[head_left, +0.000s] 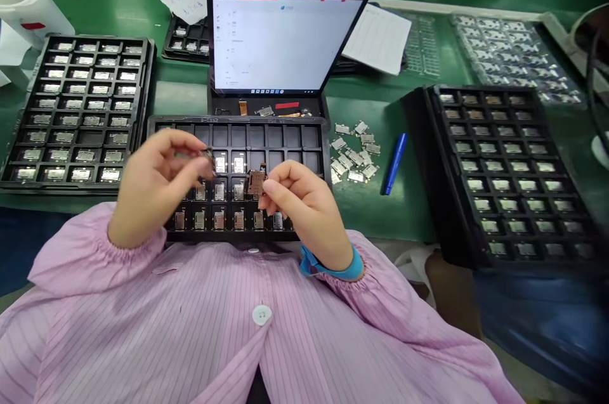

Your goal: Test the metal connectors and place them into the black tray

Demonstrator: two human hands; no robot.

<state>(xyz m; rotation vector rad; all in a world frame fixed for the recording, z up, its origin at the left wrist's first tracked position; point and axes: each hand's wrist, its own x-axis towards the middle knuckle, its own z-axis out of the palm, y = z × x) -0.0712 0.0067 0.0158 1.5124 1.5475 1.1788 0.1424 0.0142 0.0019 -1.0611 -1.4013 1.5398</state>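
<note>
Between the thumb and fingers of my right hand (304, 204) is a small circuit board with a metal cover (255, 182), tilted above the middle black tray (295, 137). My left hand (159, 179) is pinched closed over the tray's left side. A dark bit shows at its fingertips, too blurred and covered to name. Under and between the hands, several similar small boards (219, 220) lie in the tray's nearer compartments. Its far row of compartments holds nothing at the middle and right. Part of the tray's left side is hidden behind my left hand.
A laptop (285, 42) stands open behind the tray. Filled black trays sit at left (85, 84) and right (509, 166). Loose metal pieces (354, 156) and a blue marker (394, 164) lie on the green table. Clear plastic trays (518, 55) and a white roll (33, 11) are farther back.
</note>
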